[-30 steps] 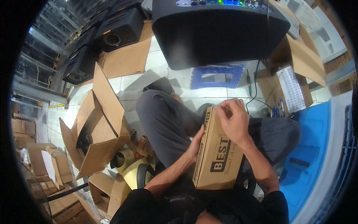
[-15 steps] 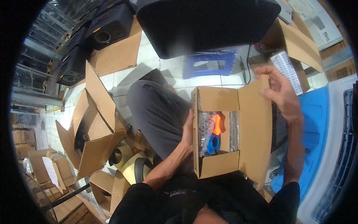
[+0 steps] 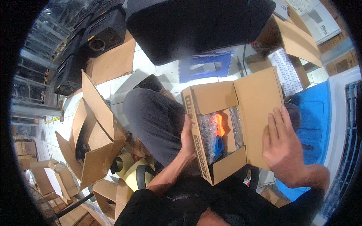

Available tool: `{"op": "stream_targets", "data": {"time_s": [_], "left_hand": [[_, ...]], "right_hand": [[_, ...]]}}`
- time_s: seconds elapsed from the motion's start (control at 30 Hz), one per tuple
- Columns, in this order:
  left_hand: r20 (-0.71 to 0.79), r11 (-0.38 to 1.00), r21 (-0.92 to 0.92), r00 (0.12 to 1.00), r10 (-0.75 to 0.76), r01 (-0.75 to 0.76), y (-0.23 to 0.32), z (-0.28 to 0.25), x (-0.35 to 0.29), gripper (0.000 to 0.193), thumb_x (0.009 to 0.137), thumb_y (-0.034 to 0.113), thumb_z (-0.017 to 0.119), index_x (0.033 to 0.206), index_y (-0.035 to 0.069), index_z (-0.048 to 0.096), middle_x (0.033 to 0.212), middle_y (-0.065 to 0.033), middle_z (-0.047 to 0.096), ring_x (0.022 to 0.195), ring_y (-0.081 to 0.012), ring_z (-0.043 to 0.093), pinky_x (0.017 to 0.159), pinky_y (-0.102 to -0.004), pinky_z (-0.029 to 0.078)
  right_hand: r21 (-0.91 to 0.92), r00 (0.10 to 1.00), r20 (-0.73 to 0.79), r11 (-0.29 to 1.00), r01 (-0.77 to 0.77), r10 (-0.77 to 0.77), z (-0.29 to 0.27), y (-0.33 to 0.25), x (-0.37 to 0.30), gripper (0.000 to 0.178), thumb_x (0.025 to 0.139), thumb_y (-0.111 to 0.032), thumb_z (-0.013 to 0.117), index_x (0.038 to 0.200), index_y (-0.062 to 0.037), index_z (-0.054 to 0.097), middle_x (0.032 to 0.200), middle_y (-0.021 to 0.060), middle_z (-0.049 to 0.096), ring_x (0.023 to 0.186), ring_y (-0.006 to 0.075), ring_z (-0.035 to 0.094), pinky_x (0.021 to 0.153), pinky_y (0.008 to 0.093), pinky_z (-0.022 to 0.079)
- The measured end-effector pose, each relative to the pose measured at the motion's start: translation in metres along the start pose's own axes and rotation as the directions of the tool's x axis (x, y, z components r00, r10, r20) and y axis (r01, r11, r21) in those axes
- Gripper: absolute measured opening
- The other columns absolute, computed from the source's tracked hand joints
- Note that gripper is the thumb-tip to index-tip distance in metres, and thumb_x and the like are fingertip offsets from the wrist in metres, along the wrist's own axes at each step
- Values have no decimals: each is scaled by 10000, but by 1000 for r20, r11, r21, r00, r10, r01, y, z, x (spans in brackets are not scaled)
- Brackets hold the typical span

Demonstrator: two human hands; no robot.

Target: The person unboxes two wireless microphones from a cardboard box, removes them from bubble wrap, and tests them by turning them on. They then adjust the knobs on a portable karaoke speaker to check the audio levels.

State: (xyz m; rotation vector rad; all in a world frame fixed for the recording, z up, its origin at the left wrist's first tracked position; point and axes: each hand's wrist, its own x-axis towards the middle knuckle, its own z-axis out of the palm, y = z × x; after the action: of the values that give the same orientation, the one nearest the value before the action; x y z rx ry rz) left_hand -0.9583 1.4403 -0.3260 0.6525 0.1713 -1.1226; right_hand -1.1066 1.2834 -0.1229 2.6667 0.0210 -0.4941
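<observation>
On my lap is a small brown cardboard box (image 3: 218,98) with its lid standing open to the right. My left hand (image 3: 186,137) grips the box's left wall, its thumb up along the side and its other fingers hidden. Fingers stretched out, my right hand (image 3: 283,148) lies flat on the inside of the lid flap (image 3: 256,101). Inside the box, clear bubble wrap (image 3: 207,130) lines the sides. Between its layers sit an orange lobed piece (image 3: 220,125) and a blue ring-shaped piece (image 3: 218,145).
Opened cardboard boxes (image 3: 96,132) lie at the left beside yellow rolled material (image 3: 132,169). A large black case (image 3: 200,30) and a blue folding stool (image 3: 205,67) are ahead. Black speakers (image 3: 103,39) line the far left. A blue panel (image 3: 311,124) stands right.
My right hand has come down from the lid's upper outer edge and now lies flat on its inner face. The box has tilted a little and shifted left; my left hand keeps its hold.
</observation>
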Motion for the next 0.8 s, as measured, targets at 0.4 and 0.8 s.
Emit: {"op": "stream_targets", "data": {"time_s": [0.4, 0.8], "left_hand": [[-128, 951, -45, 946, 298, -306, 9, 5, 12, 647, 1016, 633, 361, 1195, 63, 609, 1038, -91, 684, 878, -222, 666, 768, -355, 557], [-131, 907, -65, 904, 406, -417, -3, -7, 20, 672, 998, 671, 366, 1233, 78, 577, 1054, -76, 665, 895, -212, 650, 790, -358, 547]], "right_hand": [[628, 945, -312, 768, 128, 98, 42, -45, 38, 396, 857, -261, 717, 1112, 36, 663, 1122, 154, 665, 1127, 303, 606, 1054, 447, 418], [703, 998, 22, 708, -62, 65, 40, -1, 13, 359, 955, -367, 624, 929, -9, 645, 819, 157, 642, 872, 340, 680, 805, 457, 524]]}}
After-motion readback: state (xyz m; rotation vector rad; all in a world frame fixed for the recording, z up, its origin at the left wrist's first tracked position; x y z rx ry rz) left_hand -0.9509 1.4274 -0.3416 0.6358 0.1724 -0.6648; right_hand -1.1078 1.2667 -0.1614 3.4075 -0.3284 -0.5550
